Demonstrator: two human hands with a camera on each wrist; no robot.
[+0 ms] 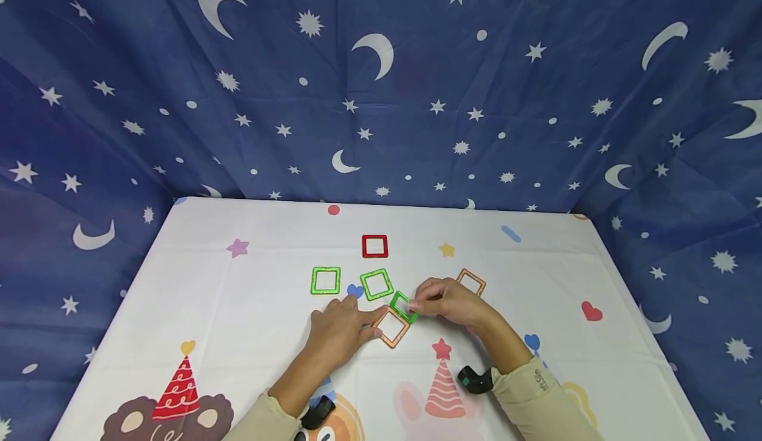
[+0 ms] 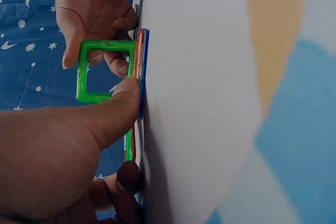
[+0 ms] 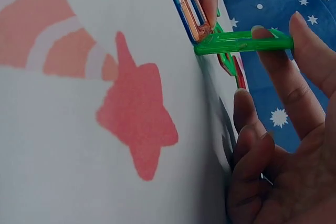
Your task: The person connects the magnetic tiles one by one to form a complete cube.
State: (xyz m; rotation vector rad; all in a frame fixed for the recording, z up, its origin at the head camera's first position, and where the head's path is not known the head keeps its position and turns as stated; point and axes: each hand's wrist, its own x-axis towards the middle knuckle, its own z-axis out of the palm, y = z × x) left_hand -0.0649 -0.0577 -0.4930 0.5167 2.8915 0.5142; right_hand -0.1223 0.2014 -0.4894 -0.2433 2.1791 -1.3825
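a translucent green plastic square frame (image 3: 244,44), hollow in the middle, stands on one side near the centre of the white worktop (image 1: 268,322), pinched between thumb and fingers of the right hand (image 1: 449,302). its lower side touches an edge of a flat orange plastic square frame (image 1: 401,336), a blue layer showing beneath the orange; thumb and forefinger of the left hand (image 1: 336,328) grip that one by its left corner. counted by colour there are three green, two orange and one red: the second green frame (image 1: 373,272) lies just beyond the hands, the third green frame (image 1: 327,270) nearer the left edge, the red plastic square frame (image 1: 374,237) closest to the far edge, and the second orange frame (image 1: 475,276), partly hidden by the right hand, nearer the right edge.
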